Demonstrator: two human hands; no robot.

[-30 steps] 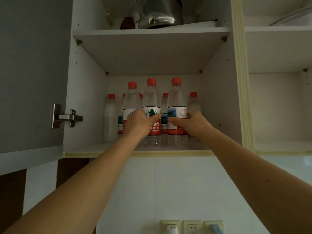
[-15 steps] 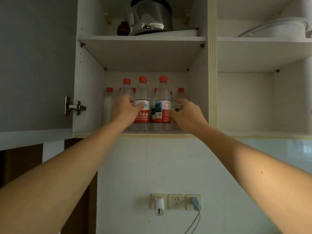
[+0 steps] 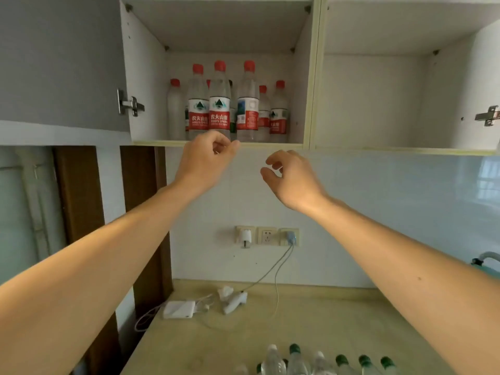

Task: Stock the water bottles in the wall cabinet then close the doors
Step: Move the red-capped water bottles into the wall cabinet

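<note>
Several red-capped water bottles (image 3: pixel 219 104) stand in rows on the lower shelf of the open wall cabinet (image 3: pixel 221 144). My left hand (image 3: pixel 205 158) hangs just below the shelf's front edge, fingers loosely curled, holding nothing. My right hand (image 3: pixel 290 177) is lower and to the right, also loosely curled and empty. Both are apart from the bottles. More bottles with green and white caps (image 3: pixel 319 361) stand on the counter at the bottom. The grey left door (image 3: pixel 59 60) is swung open.
The right cabinet compartment (image 3: pixel 378 104) holds nothing on its lower shelf; a hinge (image 3: pixel 487 116) shows at its right side. On the beige counter (image 3: pixel 243 336) lie a white charger (image 3: pixel 179 309) and cables. Wall sockets (image 3: pixel 266 236) sit below the cabinet. A faucet (image 3: pixel 487 258) is at far right.
Both hands let go of the front bottles and drew back down below the shelf. The view tilted downward, bringing the counter and its bottles into sight.
</note>
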